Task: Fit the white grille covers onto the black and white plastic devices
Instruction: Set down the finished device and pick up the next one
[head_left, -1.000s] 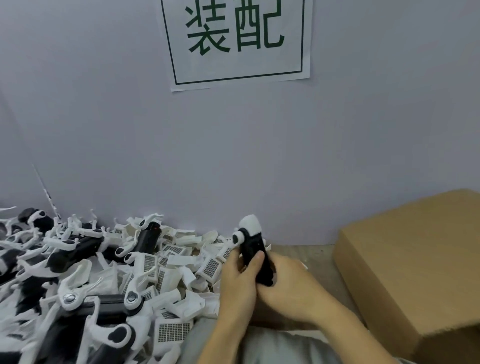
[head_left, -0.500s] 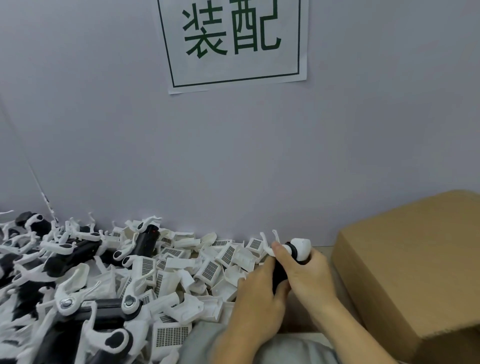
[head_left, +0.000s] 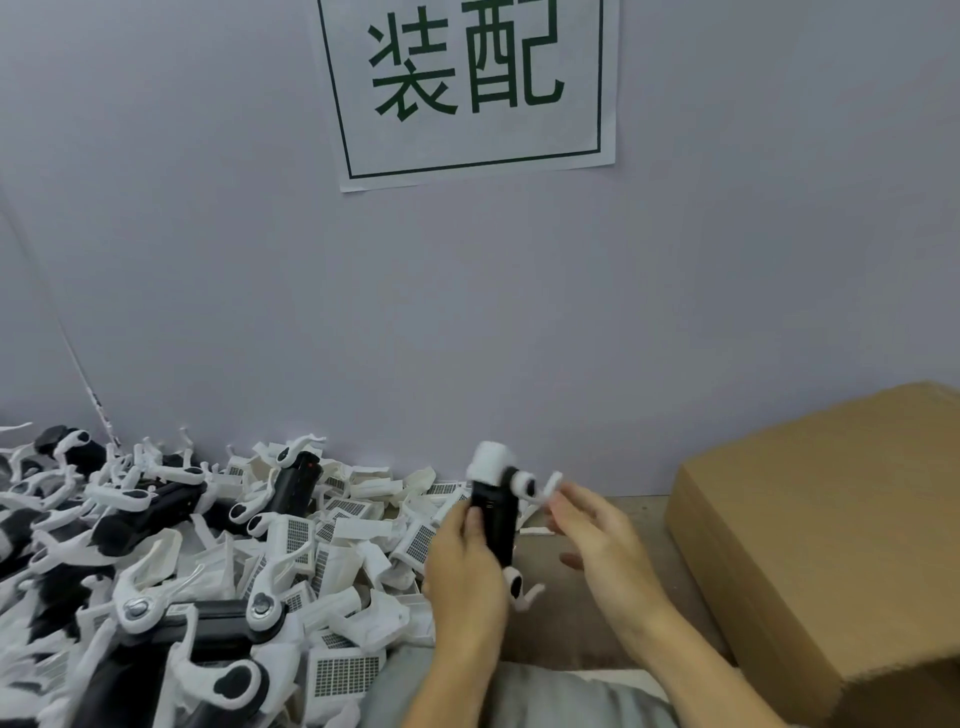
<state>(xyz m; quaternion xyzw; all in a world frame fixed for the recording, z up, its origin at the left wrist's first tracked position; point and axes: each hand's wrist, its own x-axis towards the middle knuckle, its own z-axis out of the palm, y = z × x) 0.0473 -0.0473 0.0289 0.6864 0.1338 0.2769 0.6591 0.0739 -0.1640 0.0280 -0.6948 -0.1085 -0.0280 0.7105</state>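
Note:
My left hand (head_left: 465, 566) grips a black and white plastic device (head_left: 496, 512) upright, its white head on top and thin white arms sticking out to the right. My right hand (head_left: 597, 535) hovers just right of it with fingers spread and relaxed, its fingertips near one white arm; it is blurred by motion. Loose white grille covers (head_left: 345, 675) lie in a heap at the lower left, mixed with more black and white devices (head_left: 156, 506).
A closed cardboard box (head_left: 831, 530) stands at the right. A grey wall with a paper sign (head_left: 470, 85) rises right behind the bench. A strip of brown bench top (head_left: 639, 509) shows between my hands and the box.
The device has turned upright and now sits in my left hand alone. My right hand has let go of it and opened beside it.

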